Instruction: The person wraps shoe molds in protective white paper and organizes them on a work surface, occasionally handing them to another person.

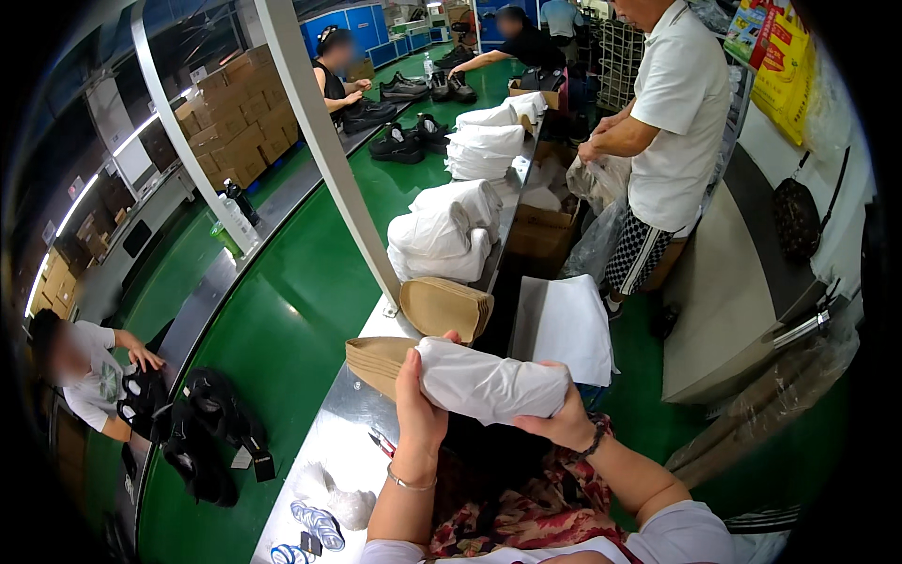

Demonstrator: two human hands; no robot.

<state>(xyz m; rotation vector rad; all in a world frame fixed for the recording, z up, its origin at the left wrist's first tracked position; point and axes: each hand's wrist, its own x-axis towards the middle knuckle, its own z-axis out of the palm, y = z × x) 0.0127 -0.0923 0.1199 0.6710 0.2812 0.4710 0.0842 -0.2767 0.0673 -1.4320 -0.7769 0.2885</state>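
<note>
Head view: a white wrapped bundle (pixel 493 381) is held up in the air beside the right edge of the metal bench (pixel 349 423).
Left hand (pixel 420 406): clamped on the bundle's left end, thumb up its front, fingertips showing over the top; bangle on the wrist.
Right hand (pixel 564 419): clamped on the bundle's right end; dark bracelet on the wrist.
Brown inserts (pixel 446 305): two nested stacks, one just behind the left hand, the other farther along the bench, by the white post (pixel 326 141).
Near end of bench: red-handled snips (pixel 383 446), a clump of clear plastic (pixel 352 508), blue-and-white rolls (pixel 318 524).
Farther along bench: other white bundles (pixel 437 240), piled in groups toward its far end.
White sheets (pixel 564 329): a stack off the bench's right edge.
Green belt (pixel 291 320): along the bench's left edge; black shoes (pixel 197 461) lie near the belt's left edge.
Co-workers: a person at left (pixel 89 371) has hands at a black shoe (pixel 143 404); a person in a white shirt (pixel 676 122), right of the bench, holds a clear plastic bag (pixel 601 183).
</note>
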